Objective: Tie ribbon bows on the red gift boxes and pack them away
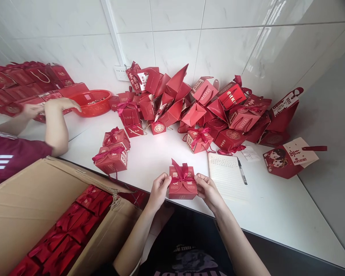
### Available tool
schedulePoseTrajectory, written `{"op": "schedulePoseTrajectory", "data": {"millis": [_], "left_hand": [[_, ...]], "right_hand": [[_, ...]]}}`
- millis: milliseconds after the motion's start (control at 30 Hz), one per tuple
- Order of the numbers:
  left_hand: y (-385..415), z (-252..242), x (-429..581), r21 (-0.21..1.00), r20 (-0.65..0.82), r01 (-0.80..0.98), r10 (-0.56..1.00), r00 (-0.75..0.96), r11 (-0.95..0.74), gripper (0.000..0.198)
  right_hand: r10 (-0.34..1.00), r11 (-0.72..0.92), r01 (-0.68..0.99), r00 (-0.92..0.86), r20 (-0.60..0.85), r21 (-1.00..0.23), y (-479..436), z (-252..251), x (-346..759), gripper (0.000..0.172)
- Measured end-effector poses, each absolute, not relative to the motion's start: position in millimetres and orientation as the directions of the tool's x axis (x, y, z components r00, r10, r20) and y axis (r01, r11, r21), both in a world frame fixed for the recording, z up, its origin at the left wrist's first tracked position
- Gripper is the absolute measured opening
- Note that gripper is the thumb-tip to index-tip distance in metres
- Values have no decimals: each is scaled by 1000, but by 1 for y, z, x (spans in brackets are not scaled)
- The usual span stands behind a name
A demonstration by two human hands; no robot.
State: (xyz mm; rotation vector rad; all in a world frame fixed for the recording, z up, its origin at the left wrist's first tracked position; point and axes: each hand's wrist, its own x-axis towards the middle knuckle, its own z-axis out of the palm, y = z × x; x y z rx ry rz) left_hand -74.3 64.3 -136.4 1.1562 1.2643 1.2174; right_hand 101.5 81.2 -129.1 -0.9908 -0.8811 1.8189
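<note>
Right in front of me, at the table's near edge, is a red gift box with gold characters and a dark red ribbon bow on its lid. My left hand has thumb and fingers closed at the box's left side, by the ribbon. On the opposite side my right hand pinches near the right end of the bow. Whether the fingers press on ribbon or cardboard is hard to make out. Two similar bowed boxes stand to the left, and another bowed box sits behind.
Many folded red boxes are heaped along the wall. A notebook with a pen lies to the right. An open carton of bowed boxes stands at lower left. Another person's arm reaches by a red basin.
</note>
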Motion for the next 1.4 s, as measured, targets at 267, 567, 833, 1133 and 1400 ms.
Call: {"op": "schedulePoseTrajectory", "data": {"millis": [267,567,833,1133,1400], "left_hand": [[65,-135,-73,998,-46,46,995,-83,50,39],[61,-131,-89,983,-61,179,994,94,44,51],[75,-124,-94,940,154,341,931,-330,-35,24],[50,-94,-90,770,236,590,968,87,-241,20],[66,-102,-100,787,211,560,966,152,-260,26]], "right_hand": [[891,-373,-235,-360,-276,-898,86,-131,111,45],[990,10,126,-144,-8,-992,87,-128,121,45],[984,-5,256,-170,-50,-967,61,-120,132,43],[925,-44,425,-324,-197,-904,57,-106,118,50],[893,65,332,-440,-94,-941,45,-115,93,42]]}}
